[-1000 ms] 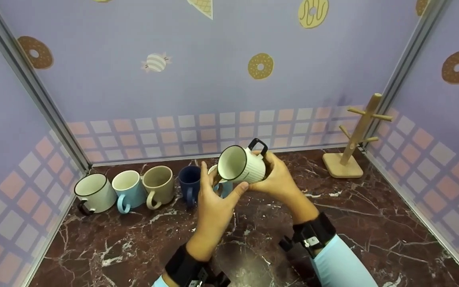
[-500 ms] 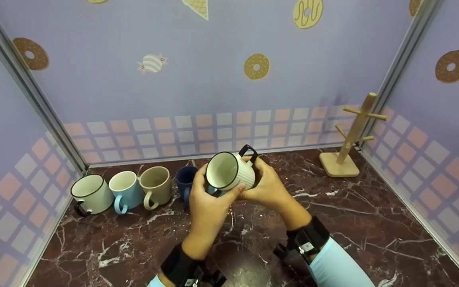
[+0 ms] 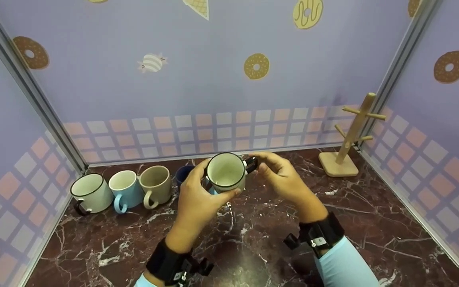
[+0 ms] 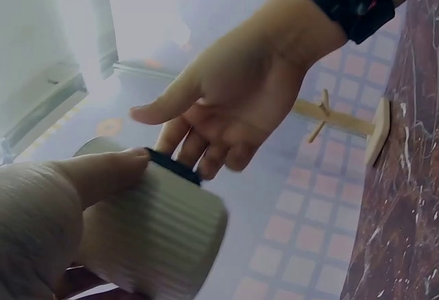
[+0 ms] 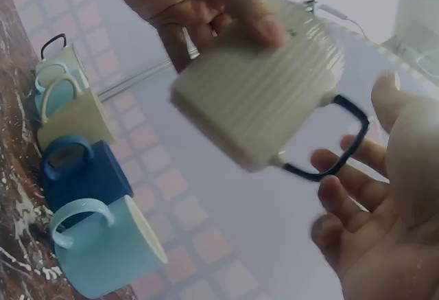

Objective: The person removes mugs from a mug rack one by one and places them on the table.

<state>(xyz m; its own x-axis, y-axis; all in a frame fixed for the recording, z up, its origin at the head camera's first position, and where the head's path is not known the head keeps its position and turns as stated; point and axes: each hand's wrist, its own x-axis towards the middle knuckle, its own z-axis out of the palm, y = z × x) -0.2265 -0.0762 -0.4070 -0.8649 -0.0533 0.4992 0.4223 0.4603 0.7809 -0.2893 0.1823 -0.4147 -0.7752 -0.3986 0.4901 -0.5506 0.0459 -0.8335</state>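
Note:
A white ribbed mug (image 3: 226, 172) with a black rim is held above the table, its mouth turned up toward the head camera. My left hand (image 3: 197, 199) grips it round the body, thumb along the near side. The mug's black handle (image 5: 357, 139) points to the right. Right at that handle are the fingers of my right hand (image 3: 287, 181), with the thumb standing apart from it. In the right wrist view the fingertips overlap the handle's outer edge. Behind my left hand, a dark blue mug (image 3: 183, 174) is partly hidden; a light blue mug (image 5: 113, 245) beside it shows better from the right wrist.
Along the back left stand a white mug with black rim (image 3: 94, 194), a blue mug (image 3: 130, 191) and a tan mug (image 3: 160, 186). A wooden mug tree (image 3: 349, 139) with bare pegs stands at the back right. Patterned walls (image 3: 229, 91) enclose the marble table (image 3: 134, 247).
The mug has turned more upright, its handle swinging from up and right to rightward. My right hand has let go of the body and moved right to the handle; my left hand still holds it.

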